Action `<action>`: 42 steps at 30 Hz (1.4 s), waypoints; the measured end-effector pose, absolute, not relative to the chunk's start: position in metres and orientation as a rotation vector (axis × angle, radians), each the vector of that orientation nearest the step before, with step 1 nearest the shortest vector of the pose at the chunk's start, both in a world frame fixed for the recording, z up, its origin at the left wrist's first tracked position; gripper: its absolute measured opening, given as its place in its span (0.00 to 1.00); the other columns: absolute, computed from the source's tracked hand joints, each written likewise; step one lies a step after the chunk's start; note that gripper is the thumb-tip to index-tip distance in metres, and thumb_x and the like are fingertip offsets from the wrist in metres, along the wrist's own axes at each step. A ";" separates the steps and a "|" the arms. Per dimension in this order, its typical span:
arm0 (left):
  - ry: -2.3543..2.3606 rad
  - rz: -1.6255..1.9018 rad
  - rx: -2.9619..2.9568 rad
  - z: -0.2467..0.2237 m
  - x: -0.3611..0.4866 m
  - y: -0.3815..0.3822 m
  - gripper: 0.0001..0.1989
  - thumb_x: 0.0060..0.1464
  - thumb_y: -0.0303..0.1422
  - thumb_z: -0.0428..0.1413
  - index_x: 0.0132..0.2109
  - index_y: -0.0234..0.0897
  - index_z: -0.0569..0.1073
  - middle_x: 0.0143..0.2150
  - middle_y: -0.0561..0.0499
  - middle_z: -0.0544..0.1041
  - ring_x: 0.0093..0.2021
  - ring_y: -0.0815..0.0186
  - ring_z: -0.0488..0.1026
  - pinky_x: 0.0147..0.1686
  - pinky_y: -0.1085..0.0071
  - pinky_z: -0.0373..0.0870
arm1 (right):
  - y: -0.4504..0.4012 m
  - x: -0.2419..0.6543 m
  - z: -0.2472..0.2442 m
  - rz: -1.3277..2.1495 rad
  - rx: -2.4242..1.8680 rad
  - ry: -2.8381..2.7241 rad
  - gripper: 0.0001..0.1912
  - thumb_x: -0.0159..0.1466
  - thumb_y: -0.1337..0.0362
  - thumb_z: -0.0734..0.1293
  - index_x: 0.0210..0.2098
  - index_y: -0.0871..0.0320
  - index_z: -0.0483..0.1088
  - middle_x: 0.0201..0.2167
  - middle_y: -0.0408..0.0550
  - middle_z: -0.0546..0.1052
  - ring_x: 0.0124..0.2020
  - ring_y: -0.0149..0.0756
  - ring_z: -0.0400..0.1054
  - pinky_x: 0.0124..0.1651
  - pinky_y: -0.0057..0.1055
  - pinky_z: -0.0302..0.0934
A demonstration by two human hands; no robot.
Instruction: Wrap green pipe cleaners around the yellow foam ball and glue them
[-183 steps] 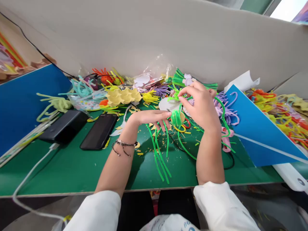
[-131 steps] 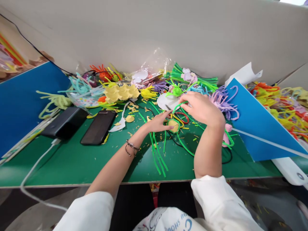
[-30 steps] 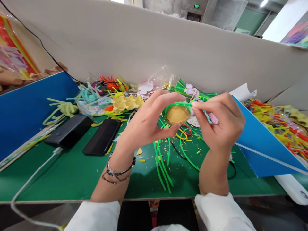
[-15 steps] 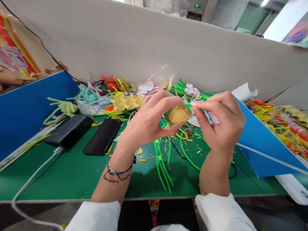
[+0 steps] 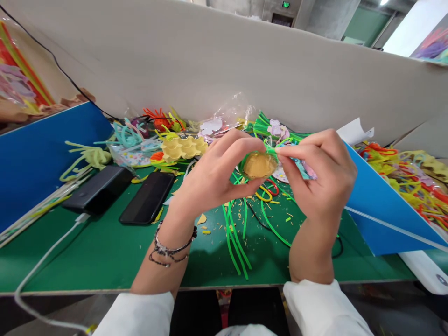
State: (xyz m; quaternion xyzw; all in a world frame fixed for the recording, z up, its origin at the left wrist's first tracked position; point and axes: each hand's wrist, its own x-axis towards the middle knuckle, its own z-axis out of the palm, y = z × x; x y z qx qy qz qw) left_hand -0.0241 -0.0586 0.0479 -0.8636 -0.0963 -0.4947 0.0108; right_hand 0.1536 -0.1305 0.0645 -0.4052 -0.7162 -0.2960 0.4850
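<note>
Here, left fingers (image 5: 249, 143) flank the yellow cup (image 5: 259, 165).

On the table (image 5: 105, 261), a phone (image 5: 147, 198) is lying right of a box (image 5: 98, 190); a carton strip (image 5: 184, 148) is sitting behind. Strands (image 5: 235, 242) are trailing before scissors (image 5: 265, 195). 2 panels (image 5: 52, 154) are flanking, 1 left, 1 right; a partition (image 5: 182, 60) is standing behind.

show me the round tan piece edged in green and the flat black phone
Round tan piece edged in green (image 5: 259, 165): head view, its tan middle.
Flat black phone (image 5: 147, 198): head view, its dark screen.
</note>
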 end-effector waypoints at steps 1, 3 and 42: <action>-0.308 -1.540 -2.694 0.048 -0.024 -0.059 0.16 0.58 0.32 0.60 0.52 0.38 0.66 0.44 0.47 0.74 0.45 0.63 0.74 0.44 0.64 0.75 | -0.131 0.153 0.064 -0.713 -0.995 -1.739 0.06 0.64 0.71 0.68 0.34 0.53 0.72 0.29 0.43 0.71 0.33 0.32 0.67 0.36 0.33 0.61; -0.319 -1.530 -2.693 0.048 -0.023 -0.060 0.16 0.58 0.31 0.60 0.51 0.38 0.66 0.45 0.47 0.74 0.45 0.63 0.75 0.43 0.65 0.75 | -0.131 0.153 0.064 -0.715 -1.002 -1.736 0.06 0.64 0.71 0.68 0.34 0.52 0.72 0.29 0.43 0.70 0.33 0.32 0.66 0.36 0.33 0.61; -0.069 -1.235 -3.392 0.041 -0.014 0.002 0.13 0.57 0.29 0.59 0.48 0.38 0.67 0.47 0.46 0.77 0.49 0.63 0.75 0.48 0.69 0.74 | -0.079 0.195 0.046 0.508 -1.077 -1.771 0.05 0.64 0.66 0.69 0.37 0.54 0.79 0.33 0.43 0.80 0.36 0.28 0.73 0.39 0.26 0.66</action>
